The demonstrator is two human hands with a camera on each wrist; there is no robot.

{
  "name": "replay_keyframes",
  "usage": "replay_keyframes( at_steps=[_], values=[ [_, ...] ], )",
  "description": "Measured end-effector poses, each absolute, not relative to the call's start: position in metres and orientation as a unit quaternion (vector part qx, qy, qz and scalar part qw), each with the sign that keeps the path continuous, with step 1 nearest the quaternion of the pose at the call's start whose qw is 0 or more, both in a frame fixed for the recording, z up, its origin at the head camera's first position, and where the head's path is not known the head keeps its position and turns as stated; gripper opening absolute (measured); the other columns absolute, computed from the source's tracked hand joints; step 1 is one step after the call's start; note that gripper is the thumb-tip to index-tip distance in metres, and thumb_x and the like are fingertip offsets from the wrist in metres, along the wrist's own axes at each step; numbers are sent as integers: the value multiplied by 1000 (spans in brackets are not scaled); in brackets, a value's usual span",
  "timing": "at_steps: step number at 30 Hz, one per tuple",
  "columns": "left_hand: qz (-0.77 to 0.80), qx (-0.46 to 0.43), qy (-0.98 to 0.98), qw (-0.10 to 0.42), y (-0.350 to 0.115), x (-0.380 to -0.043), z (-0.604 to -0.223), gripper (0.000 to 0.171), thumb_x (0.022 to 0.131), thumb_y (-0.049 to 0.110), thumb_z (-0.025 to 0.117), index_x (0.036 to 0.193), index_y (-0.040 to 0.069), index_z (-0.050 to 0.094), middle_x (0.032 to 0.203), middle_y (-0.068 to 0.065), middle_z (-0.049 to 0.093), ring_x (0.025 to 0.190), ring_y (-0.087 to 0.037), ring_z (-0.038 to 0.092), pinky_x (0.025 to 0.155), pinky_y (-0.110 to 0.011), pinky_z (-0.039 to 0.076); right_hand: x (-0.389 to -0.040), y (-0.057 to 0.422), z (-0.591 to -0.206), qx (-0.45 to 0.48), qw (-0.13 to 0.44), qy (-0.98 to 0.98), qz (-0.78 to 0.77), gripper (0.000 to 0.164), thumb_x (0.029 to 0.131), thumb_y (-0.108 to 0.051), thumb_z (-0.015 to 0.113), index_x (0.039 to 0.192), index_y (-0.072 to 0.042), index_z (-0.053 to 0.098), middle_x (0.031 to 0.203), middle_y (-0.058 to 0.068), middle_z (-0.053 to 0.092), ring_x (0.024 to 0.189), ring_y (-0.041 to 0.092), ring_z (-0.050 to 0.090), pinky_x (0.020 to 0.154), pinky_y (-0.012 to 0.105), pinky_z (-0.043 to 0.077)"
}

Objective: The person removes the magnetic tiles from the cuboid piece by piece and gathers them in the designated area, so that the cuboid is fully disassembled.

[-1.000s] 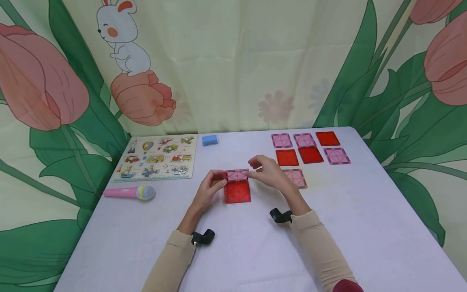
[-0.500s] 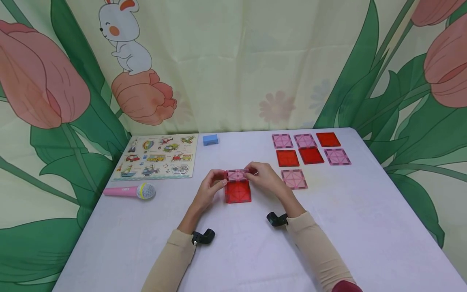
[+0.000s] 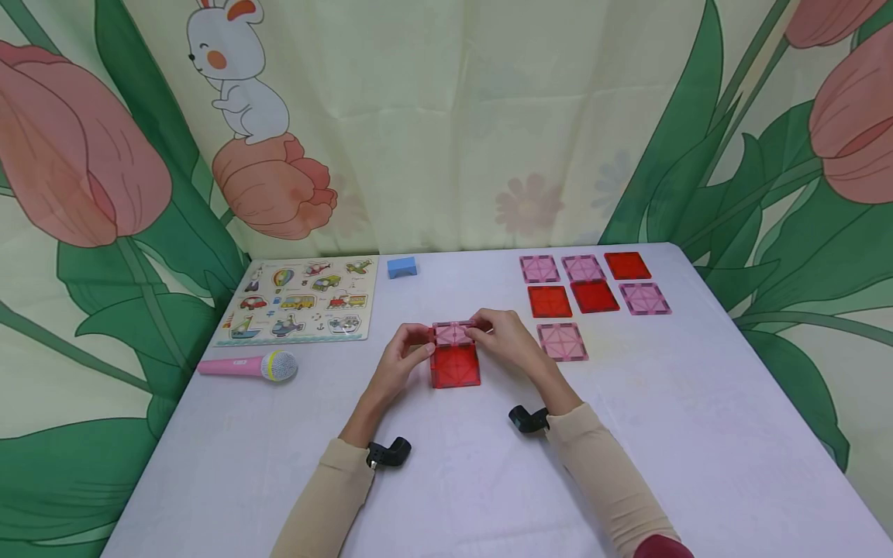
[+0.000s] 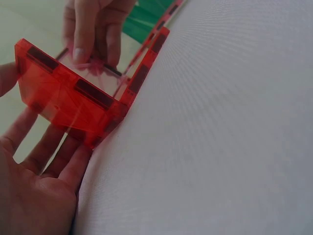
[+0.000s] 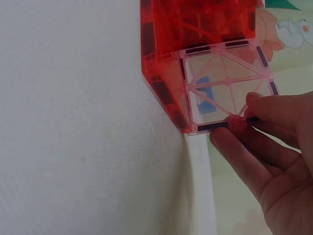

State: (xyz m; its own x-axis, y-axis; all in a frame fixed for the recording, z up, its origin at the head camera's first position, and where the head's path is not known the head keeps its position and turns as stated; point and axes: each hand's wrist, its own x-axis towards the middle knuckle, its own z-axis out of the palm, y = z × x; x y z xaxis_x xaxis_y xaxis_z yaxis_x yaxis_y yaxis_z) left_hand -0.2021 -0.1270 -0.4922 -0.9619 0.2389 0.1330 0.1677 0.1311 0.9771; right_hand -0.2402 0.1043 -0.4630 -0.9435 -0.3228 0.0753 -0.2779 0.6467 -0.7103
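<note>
In the head view, a red square magnetic tile [image 3: 456, 366] lies flat on the table. A pink magnetic tile [image 3: 452, 334] stands upright along its far edge. My left hand [image 3: 398, 364] grips a second red tile [image 4: 58, 93], which stands on edge at the left side and meets the pink one at a corner. Its thumb and fingers are on that tile's outer edges. My right hand [image 3: 512, 341] pinches the right edge of the pink tile between thumb and fingers, as the right wrist view shows.
Several pink and red tiles [image 3: 549, 301] lie flat at the back right; a pink tile [image 3: 562, 342] is just right of my right hand. A picture puzzle board [image 3: 300, 301], a pink toy microphone [image 3: 244, 366] and a blue block [image 3: 401, 267] are to the left.
My right hand has moved slightly left, and its raised fingers have closed onto the pink tile's right edge. The left hand and the tiles stay about where they were.
</note>
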Motion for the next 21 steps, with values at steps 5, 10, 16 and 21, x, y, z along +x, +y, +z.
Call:
replay_keyframes(
  at_steps=[5, 10, 16, 21],
  values=[
    [649, 135, 748, 33, -129, -207, -500, 36, 99, 16, 60, 131, 3, 50, 132, -16, 57, 125, -27, 53, 115, -45, 42, -241, 105, -465, -166, 24, 906, -388, 20, 95, -23, 70, 110, -11, 72, 101, 6, 73, 94, 19, 65, 88, 35, 61],
    [647, 130, 749, 49, -128, -200, -484, 37, 99, 14, 59, 131, -1, 49, 133, -21, 55, 127, -33, 52, 117, -49, 40, -242, 104, -468, -163, 18, 907, -389, 21, 94, -22, 70, 111, -10, 72, 101, 7, 74, 94, 20, 66, 86, 34, 61],
    [647, 130, 750, 49, -128, -200, -484, 38, 99, 14, 60, 131, -1, 49, 133, -22, 55, 127, -33, 52, 117, -49, 39, -243, 104, -468, -162, 15, 905, -393, 20, 95, -22, 70, 110, -9, 72, 100, 7, 75, 93, 20, 67, 85, 33, 61],
    [649, 130, 748, 48, -128, -200, -485, 38, 99, 14, 60, 132, -1, 48, 133, -22, 55, 127, -33, 52, 117, -49, 39, -243, 104, -470, -161, 6, 906, -392, 21, 95, -24, 70, 110, -9, 72, 99, 7, 75, 92, 20, 68, 83, 33, 61]
  ],
)
